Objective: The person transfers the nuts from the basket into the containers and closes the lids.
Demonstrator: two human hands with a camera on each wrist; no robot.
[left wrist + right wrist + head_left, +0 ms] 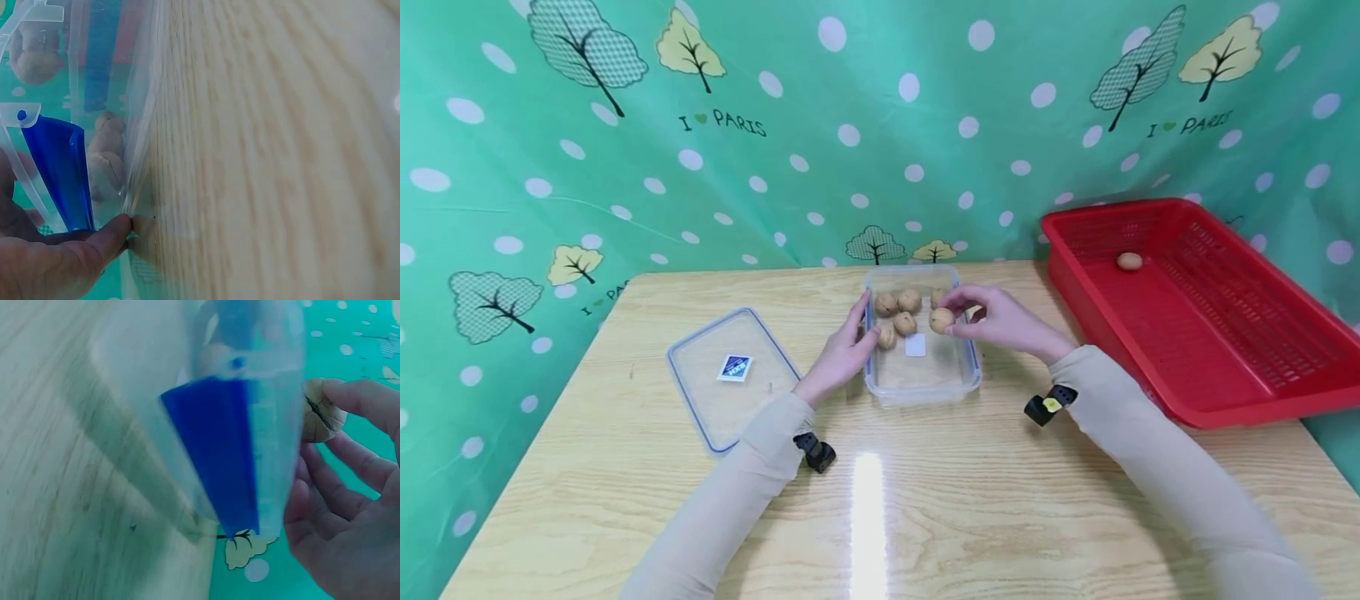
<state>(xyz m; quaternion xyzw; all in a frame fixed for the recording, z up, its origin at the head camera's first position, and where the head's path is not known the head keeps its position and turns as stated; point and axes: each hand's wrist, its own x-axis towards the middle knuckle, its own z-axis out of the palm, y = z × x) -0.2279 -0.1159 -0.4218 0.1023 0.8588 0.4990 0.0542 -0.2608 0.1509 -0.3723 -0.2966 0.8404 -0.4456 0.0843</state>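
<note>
A clear plastic container (925, 390) with blue side latches stands on the table, several walnuts (909, 301) in its far and left parts. A small white square (915, 345) shows in it too. My left hand (842, 354) holds the container's left wall, its fingers around the blue latch (61, 172) in the left wrist view. Above the container's right side, my right hand (1003, 321) pinches a walnut (942, 320) between thumb and fingers. That cracked walnut (322, 412) shows beside the container wall in the right wrist view.
At the right a red plastic basket (1195, 333) has one walnut (1129, 262) inside. The blue-rimmed clear lid (700, 408) lies left of the container, with a blue-and-white label (734, 367). A green patterned cloth (880, 125) hangs behind the table.
</note>
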